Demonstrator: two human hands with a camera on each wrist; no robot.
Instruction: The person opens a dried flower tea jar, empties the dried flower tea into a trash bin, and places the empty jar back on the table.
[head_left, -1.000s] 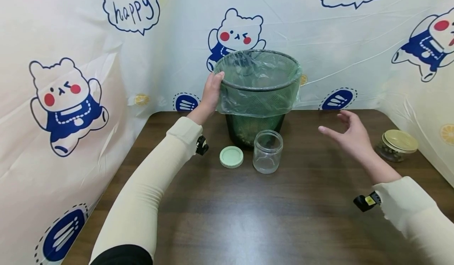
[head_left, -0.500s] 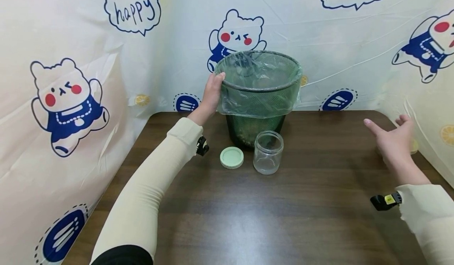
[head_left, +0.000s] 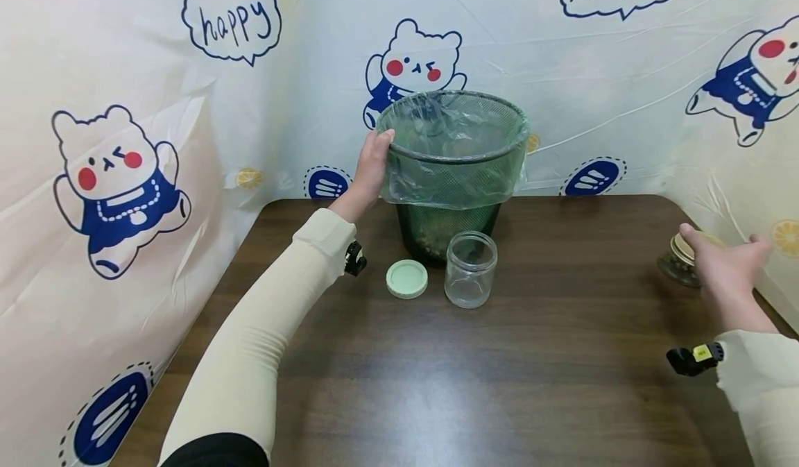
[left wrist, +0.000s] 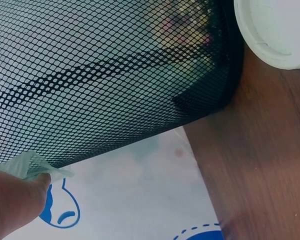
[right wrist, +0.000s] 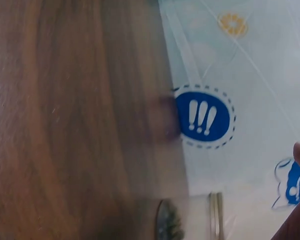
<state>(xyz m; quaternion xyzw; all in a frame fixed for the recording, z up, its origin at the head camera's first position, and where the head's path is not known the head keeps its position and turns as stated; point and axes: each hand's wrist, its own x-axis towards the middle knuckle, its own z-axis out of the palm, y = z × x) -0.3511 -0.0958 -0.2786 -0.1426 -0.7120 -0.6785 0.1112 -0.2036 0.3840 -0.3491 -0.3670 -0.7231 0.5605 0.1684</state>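
In the head view my left hand (head_left: 373,165) grips the rim of a dark mesh wastebasket (head_left: 437,227) lined with a thin green plastic bag (head_left: 458,182). The left wrist view has my left thumb (left wrist: 20,200) against the bag's edge beside the mesh. At the far right, my right hand (head_left: 730,273) is spread, thumb apart from the fingers, close in front of a jar (head_left: 677,267) with a gold lid (head_left: 708,239). Dark bits show inside that jar, and the hand covers part of it. The right wrist view catches the jar (right wrist: 170,225) at its lower edge.
An uncovered clear glass jar (head_left: 471,279) stands before the wastebasket, with a pale green lid (head_left: 407,279) lying to its left. The brown table (head_left: 437,384) meets a printed sheet (head_left: 624,127) hung behind it and along both sides.
My right hand has moved right and slightly down across the table, from beside the wastebasket to the gold-lidded jar. The left hand has kept its grip on the rim.
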